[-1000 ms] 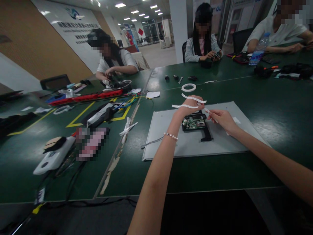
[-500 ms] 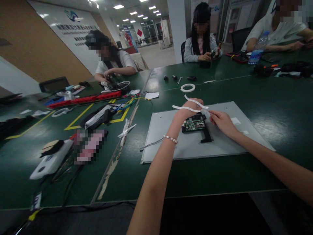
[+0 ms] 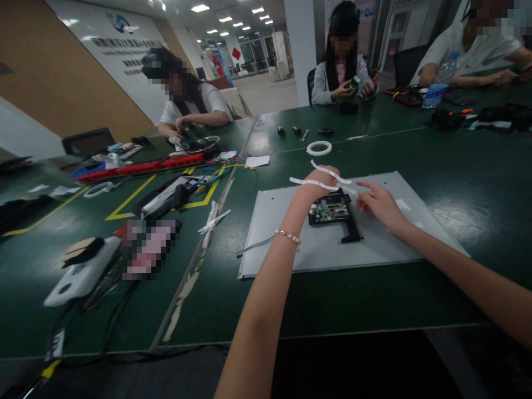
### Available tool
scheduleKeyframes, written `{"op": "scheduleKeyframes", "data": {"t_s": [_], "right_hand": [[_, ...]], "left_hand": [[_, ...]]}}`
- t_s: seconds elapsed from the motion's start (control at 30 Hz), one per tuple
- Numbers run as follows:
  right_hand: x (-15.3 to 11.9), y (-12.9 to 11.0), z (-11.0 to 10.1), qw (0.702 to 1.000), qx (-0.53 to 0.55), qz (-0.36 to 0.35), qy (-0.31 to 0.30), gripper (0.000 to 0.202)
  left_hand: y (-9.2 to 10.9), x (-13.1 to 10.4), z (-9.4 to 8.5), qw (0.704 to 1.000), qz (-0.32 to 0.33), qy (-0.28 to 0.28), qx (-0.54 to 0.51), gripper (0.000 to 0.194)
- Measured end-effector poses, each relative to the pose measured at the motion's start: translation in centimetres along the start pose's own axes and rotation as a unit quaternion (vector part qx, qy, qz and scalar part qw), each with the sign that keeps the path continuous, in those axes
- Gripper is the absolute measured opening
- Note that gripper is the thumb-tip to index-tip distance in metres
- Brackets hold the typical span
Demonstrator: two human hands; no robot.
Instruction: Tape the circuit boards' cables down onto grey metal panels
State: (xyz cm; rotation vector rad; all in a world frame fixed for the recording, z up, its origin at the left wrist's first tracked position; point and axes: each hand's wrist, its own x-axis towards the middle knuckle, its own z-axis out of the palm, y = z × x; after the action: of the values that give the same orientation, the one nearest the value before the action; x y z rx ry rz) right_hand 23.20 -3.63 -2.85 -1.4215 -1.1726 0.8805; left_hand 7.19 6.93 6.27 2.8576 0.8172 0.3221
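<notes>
My left hand (image 3: 328, 176) is over the far edge of a white panel (image 3: 278, 227), its back toward me and its fingers mostly hidden. Two narrow strips of white tape (image 3: 313, 183) lie across the back of this hand and wrist, their ends sticking out. A thin translucent strip (image 3: 349, 188) reaches from there to my right hand (image 3: 380, 206). That hand's index finger is stretched out, while the thumb and other fingers are bent together at the strip's end. Below both hands, a green circuit board (image 3: 330, 211) sits in a black bracket (image 3: 352, 231) on the panel.
A white tape roll (image 3: 319, 148) lies beyond the panel, near a small wrench (image 3: 305, 135). On the left are a red power strip (image 3: 158, 165), cables and a white device (image 3: 83, 274). Several people sit around the green table; a water bottle (image 3: 438, 83) stands at far right.
My right index finger has lifted and straightened away from the thumb. Both hands stay nearly in place. Across the table, a person's hands have moved apart around a small object.
</notes>
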Motion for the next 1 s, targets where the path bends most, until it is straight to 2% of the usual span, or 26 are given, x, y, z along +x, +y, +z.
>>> {"op": "scheduleKeyframes", "data": {"t_s": [0.17,0.4,0.57,0.8,1.0], "right_hand": [[-0.3,-0.3,0.0,0.998,-0.062,-0.009,0.006,0.04],[-0.7,-1.1,-0.1,0.991,-0.135,-0.014,0.004,0.03],[-0.3,-1.1,0.2,0.98,-0.196,-0.007,0.016,0.027],[0.6,-1.0,0.3,0.987,-0.148,0.049,-0.034,0.018],[1.1,-0.8,0.2,0.985,-0.152,0.058,-0.055,0.012]], "left_hand": [[-0.4,0.2,0.5,0.998,-0.035,0.044,0.002,0.019],[-0.8,0.6,2.5,0.998,-0.043,-0.017,0.042,0.015],[-1.5,1.0,3.9,0.997,-0.039,-0.017,0.064,0.017],[-1.5,1.0,4.2,0.995,-0.057,-0.026,0.08,0.019],[-1.7,0.9,4.6,0.993,-0.042,-0.022,0.105,0.019]]}}
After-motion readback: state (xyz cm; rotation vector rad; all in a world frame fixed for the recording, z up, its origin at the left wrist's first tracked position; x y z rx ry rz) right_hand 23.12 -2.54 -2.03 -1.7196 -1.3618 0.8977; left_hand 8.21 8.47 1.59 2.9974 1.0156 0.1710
